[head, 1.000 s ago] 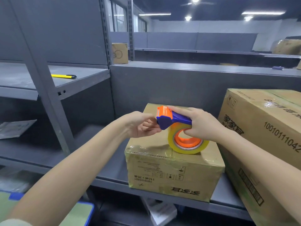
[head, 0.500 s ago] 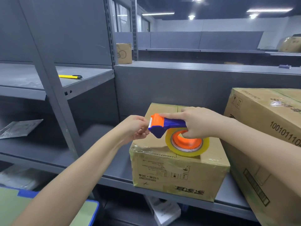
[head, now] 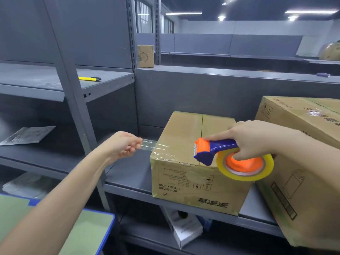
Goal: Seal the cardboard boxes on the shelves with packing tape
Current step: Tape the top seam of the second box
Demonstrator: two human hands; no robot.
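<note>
On shelf [head: 128,173] | small box [head: 184,137], large box [head: 294,199]: 2 | left hand [head: 121,144] pinches tape strip [head: 150,145] | right hand [head: 257,138] grips 1 dispenser [head: 215,148]

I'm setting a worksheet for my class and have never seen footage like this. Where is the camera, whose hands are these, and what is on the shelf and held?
No machine here: a person works with bare hands, and the camera sits on their head, looking forward and down, so the arms reach in from below. The left hand pinches the end of a clear tape strip stretched out beside the small cardboard box. The right hand grips a blue and orange tape dispenser with a yellowish tape roll, above that box's near right corner. The box stands on a grey metal shelf, next to a larger box. A yellow utility knife lies on a higher shelf to the left.
</note>
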